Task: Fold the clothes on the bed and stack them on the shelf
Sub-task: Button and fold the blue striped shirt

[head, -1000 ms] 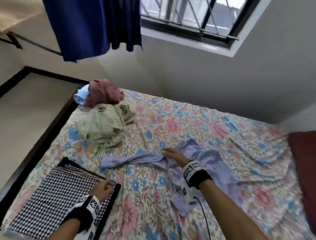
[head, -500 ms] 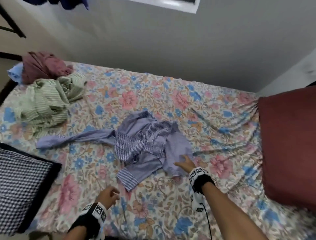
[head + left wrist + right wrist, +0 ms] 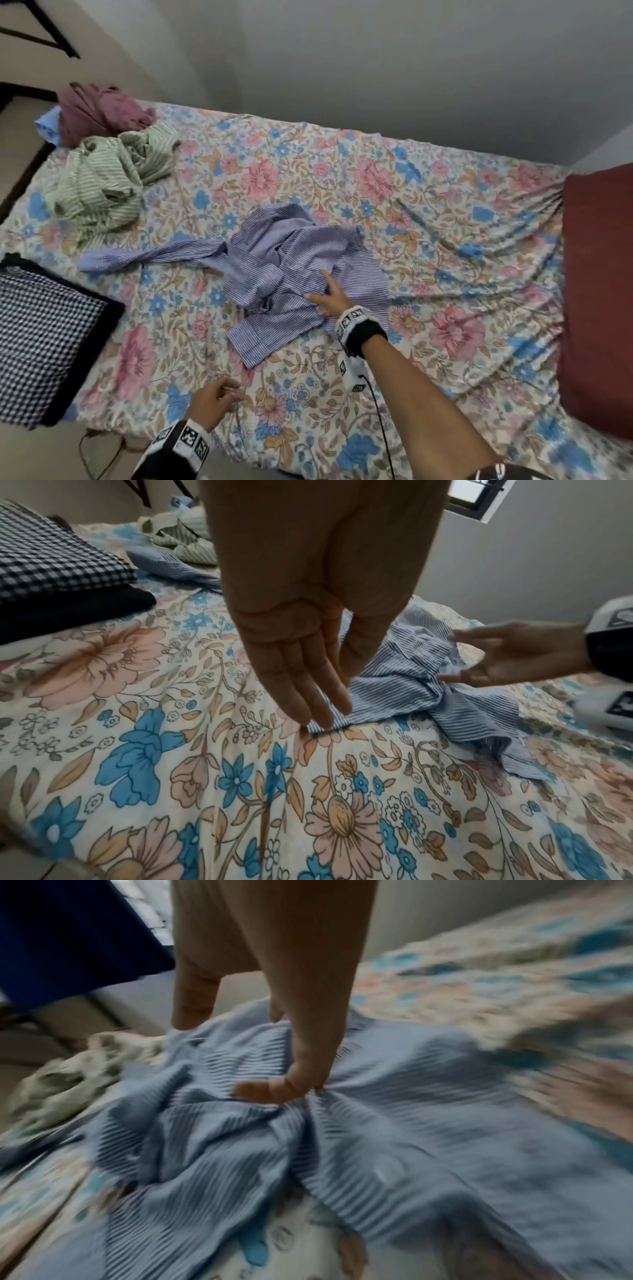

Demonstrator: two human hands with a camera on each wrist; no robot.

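A crumpled blue striped shirt (image 3: 291, 260) lies mid-bed, one sleeve stretched out to the left. My right hand (image 3: 329, 294) rests on its near right part with fingers spread. In the blurred right wrist view one finger (image 3: 270, 1091) presses into bunched fabric (image 3: 240, 1150). My left hand (image 3: 215, 399) hovers over the floral sheet near the bed's front edge, holding nothing. Its fingers (image 3: 308, 685) are straight and point at the shirt's cuff (image 3: 404, 685). A folded black-and-white checked garment (image 3: 37, 342) sits at the near left.
A green striped garment (image 3: 102, 181), a maroon one (image 3: 99, 109) and a light blue one (image 3: 46, 125) are heaped at the far left corner. A dark red pillow (image 3: 603, 291) lies at the right end. The wall runs along the floral bed's (image 3: 428, 222) far side.
My left hand left the checked garment and moved right, along the bed's front. My right hand went to the shirt's right edge, then came back onto its near part. The view swung right.
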